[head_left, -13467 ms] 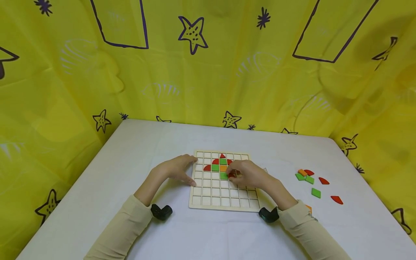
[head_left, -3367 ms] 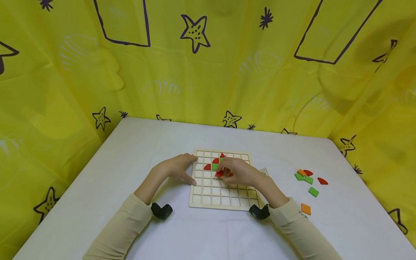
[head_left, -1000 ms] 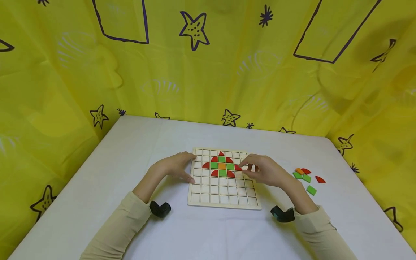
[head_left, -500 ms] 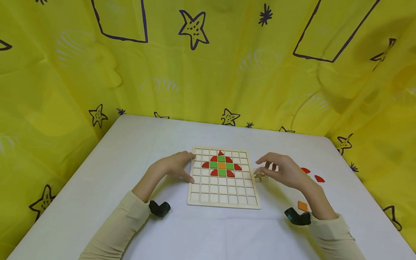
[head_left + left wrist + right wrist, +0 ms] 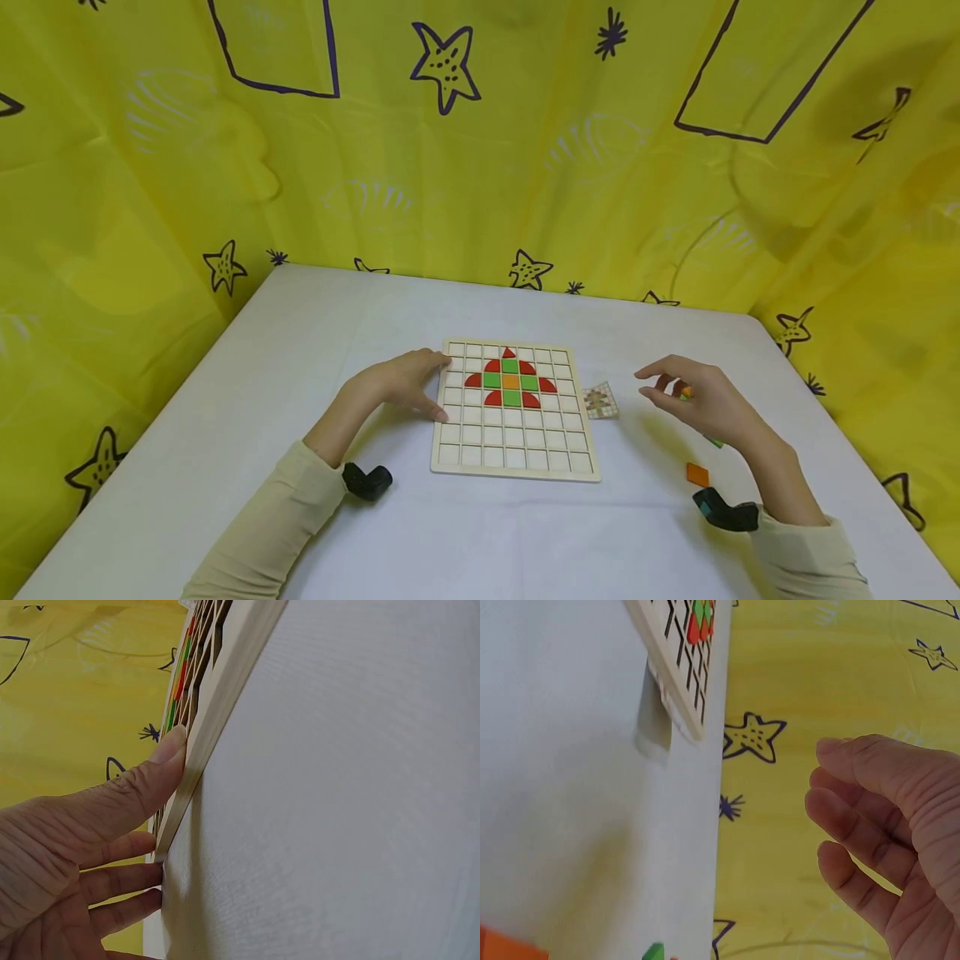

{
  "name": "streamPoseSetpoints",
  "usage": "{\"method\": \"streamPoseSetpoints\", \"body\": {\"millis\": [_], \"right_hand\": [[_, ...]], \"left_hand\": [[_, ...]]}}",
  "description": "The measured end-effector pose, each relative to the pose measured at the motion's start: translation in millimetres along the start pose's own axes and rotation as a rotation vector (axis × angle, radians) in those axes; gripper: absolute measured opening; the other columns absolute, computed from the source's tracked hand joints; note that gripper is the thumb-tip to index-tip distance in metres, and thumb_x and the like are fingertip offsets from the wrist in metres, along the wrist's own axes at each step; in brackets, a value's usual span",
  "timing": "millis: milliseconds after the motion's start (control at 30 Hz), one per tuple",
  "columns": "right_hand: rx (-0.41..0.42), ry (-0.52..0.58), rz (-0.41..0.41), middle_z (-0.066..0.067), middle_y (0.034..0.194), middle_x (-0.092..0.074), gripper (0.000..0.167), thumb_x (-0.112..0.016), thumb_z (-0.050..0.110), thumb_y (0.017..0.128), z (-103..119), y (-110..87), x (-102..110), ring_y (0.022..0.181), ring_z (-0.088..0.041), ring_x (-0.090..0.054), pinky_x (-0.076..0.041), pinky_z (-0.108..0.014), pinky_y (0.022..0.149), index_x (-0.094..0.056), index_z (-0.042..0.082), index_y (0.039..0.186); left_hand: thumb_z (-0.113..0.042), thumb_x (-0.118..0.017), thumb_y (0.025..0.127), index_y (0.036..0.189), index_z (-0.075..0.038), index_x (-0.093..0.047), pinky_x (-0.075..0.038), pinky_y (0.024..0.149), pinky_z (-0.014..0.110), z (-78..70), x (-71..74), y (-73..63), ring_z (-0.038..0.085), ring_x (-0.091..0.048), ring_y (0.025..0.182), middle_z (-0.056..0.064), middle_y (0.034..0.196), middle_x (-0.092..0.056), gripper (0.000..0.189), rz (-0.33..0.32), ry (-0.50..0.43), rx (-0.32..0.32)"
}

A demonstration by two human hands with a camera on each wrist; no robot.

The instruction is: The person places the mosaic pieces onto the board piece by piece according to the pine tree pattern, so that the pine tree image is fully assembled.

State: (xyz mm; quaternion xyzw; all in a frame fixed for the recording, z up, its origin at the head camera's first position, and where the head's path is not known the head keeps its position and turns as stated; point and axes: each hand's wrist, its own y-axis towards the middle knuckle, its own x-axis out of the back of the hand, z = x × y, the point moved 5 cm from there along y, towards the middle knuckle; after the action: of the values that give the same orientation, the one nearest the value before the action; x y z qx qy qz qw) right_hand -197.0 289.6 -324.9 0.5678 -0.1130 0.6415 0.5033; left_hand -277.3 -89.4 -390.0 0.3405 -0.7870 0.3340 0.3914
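A square wooden grid board lies on the white table. Set into its upper cells is a pattern of red, green and orange tiles, with an orange square tile at the centre and a red triangle on top. My left hand rests at the board's left edge; in the left wrist view the thumb touches the frame's side. To the right of the board, my right hand hovers with fingers loosely bent and nothing held. Spare tiles are partly hidden behind it.
A small patterned grid card lies against the board's right side. Nearer the right wrist is a loose orange tile, and a green tile peeks out under the hand. A yellow curtain hangs behind the table.
Since 3.4 s ago, a red tile held by the right hand has been set into the pattern's lower left. The right hand has let go and moved right, uncovering the card. The left hand stays.
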Motion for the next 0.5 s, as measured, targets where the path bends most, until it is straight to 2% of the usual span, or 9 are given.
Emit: {"method": "streamPoseSetpoints", "body": {"millis": [100,267,500], "right_hand": [[-0.027,-0.006,0.002,0.004,0.093,-0.071,0.037,-0.082,-0.009,0.077,-4.4,-8.4,4.6,0.072,-0.002,-0.058,-0.052,-0.021,0.059,-0.074,0.013,0.106],[-0.042,0.007,0.008,0.005,0.093,-0.071,0.038,-0.083,-0.008,0.077,-12.8,-23.3,11.3,0.075,-0.002,-0.060,-0.050,-0.016,0.063,-0.074,0.015,0.107],[-0.158,0.098,0.063,0.015,0.103,-0.071,0.032,-0.083,-0.001,0.082,-21.1,-44.2,17.3,0.086,0.000,-0.063,-0.053,-0.017,0.067,-0.073,0.014,0.108]], "left_hand": [[-0.037,-0.089,0.080,0.155,-0.001,-0.040,-0.030,0.123,0.050,1.1,0.1,0.7,0.036,-0.037,0.148,0.019,0.158,-0.042,0.096,-0.003,0.001,-0.003],[-0.037,-0.089,0.079,0.155,-0.001,-0.040,-0.030,0.123,0.050,2.4,0.0,1.5,0.036,-0.036,0.148,0.019,0.158,-0.042,0.097,-0.002,-0.002,-0.006],[-0.038,-0.089,0.079,0.155,-0.002,-0.040,-0.031,0.123,0.050,2.0,-0.4,1.3,0.036,-0.037,0.148,0.019,0.158,-0.042,0.097,0.000,-0.005,-0.003]]}}
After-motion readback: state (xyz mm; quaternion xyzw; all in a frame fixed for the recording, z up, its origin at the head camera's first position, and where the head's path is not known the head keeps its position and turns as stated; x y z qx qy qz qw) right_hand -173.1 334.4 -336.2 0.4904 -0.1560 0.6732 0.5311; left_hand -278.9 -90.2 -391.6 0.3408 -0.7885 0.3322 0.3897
